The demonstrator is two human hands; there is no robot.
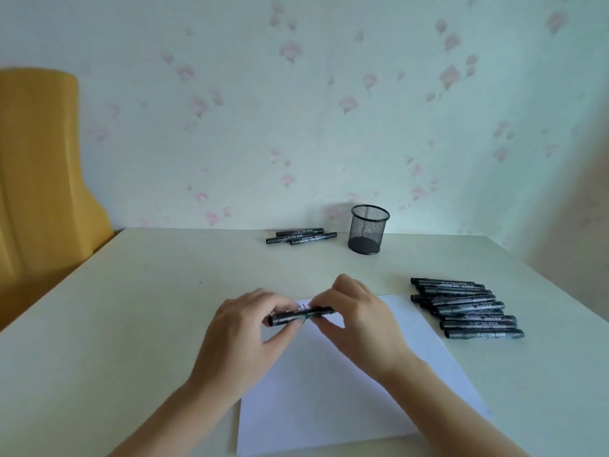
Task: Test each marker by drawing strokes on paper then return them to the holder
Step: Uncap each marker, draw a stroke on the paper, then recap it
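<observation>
— Left hand [245, 328] status? And right hand [354, 319]?

— Both are grasping one black marker [301, 315], level, just above the paper [346, 390]; left is pinching the barrel end, right is gripping the other end. Capping or uncapping, I cannot tell.

— Handling?

— Likely light, stiff plastic, smooth enough to be slipping under a loose pinch. Judged best taken at mid-barrel, pulling the cap straight along the axis.

— Appearance?

— Black cylinder, pale lettering along the side, too blurred to read.

— Other stock?

— Row of markers [468, 308] is lying on the surface [148, 291] right of the paper; three markers [301, 236] are lying beside the mesh holder [368, 229], which is standing apparently empty. Faint strokes [304, 305] are showing near the paper's top edge.
</observation>
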